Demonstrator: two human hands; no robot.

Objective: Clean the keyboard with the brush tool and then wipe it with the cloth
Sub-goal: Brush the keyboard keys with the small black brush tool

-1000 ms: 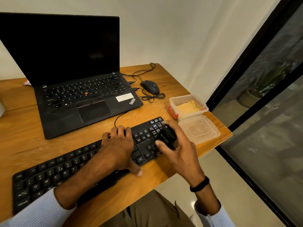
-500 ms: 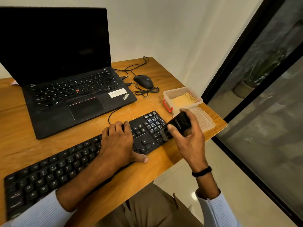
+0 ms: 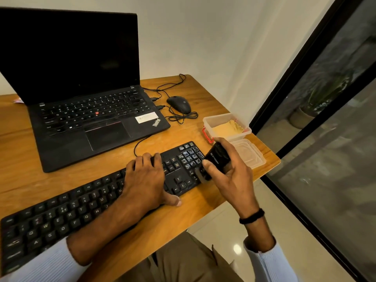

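**Brushing stage, number-pad end.** The black wired keyboard (image 3: 81,210) lies slantwise along the near edge of the wooden desk (image 3: 20,169), with its right end close to the desk's corner. The left hand (image 3: 145,178) lies flat across the keys, fingers extended to the far edge and thumb on the wood, pinning the board. The right hand (image 3: 230,174) is wrapped round a stubby black plastic brush tool (image 3: 216,157), bristles down at the keyboard's right end. The blur hides whether they touch the keys. The yellow cloth (image 3: 227,129) sits unused in a clear plastic tub with red clips (image 3: 207,121), just beyond the brush. A clear plastic lid (image 3: 252,155) lies beside the tub at the desk edge.

**Risks, as judged:**
- An outward stroke may carry the knuckles into the tub or lid and push the lid off the desk.
- Swept dust would likely land in the open tub and soil the cloth.
- If the flat hand lifts, the light board may skid toward the edge.
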